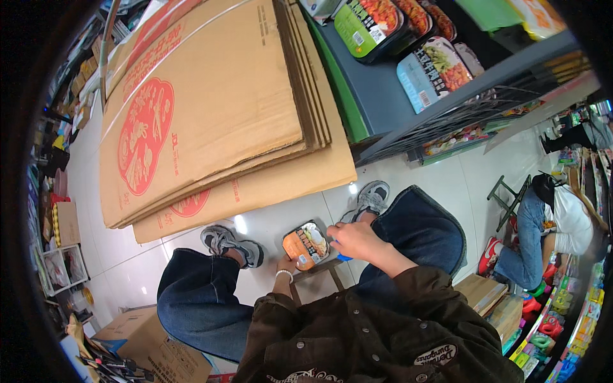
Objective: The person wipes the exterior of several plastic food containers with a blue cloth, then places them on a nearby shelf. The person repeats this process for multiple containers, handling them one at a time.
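My left hand [287, 264] holds the near left edge of a packaged food tray [306, 245] with an orange printed label, low between my knees. Close to the tray's right side is my right hand [353, 241], its fingers bent around something blue [344, 257] that is mostly hidden. Beneath the tray, part of a small stool [316, 270] shows. Similar food trays, one with a green label [361, 31] and one with a light blue label [424, 81], stand on a grey shelf [388, 107] at the upper right.
Flattened cardboard boxes [230, 100] lie stacked ahead of me. A carton [143, 335] stands at the lower left. Cardboard boxes [483, 292] sit behind my right side. A person [550, 220] crouches at the right beside a folding stool [510, 198] and shelves of bottles [550, 325].
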Motion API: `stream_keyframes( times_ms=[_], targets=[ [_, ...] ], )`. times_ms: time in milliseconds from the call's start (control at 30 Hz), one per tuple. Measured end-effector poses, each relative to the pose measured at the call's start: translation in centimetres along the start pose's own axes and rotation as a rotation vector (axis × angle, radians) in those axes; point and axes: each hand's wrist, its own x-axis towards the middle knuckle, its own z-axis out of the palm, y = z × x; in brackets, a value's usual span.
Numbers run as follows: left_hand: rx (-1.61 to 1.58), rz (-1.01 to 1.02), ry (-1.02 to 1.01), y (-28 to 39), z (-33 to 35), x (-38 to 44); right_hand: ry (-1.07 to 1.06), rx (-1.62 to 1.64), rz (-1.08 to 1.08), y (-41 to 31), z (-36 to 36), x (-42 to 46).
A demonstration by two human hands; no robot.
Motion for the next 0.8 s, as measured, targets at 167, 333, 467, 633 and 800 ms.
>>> stream_keyframes(
  times_ms=[167,333,467,633,800],
  targets=[
    [0.119,0.069,0.023,8.1,-1.7,-4.6,0.010,-0.018,-0.023,-0.4,-0.1,0.2],
    [0.487,0.156,0.116,8.1,-1.8,-4.2,0.066,-0.016,-0.038,0.3,0.4,0.0],
    [0.440,0.217,-0.020,8.0,-4.2,-3.4,-0.013,-0.077,0.055,2.1,1.5,-0.4],
    [0.339,0.279,-0.255,15.1,-10.6,-6.8,-0.213,-0.064,0.209,3.0,1.8,-1.6],
    [-0.062,0.273,-0.540,21.5,-17.5,-14.8,-0.222,0.362,0.176,0.7,0.1,-5.4]
  ],
)
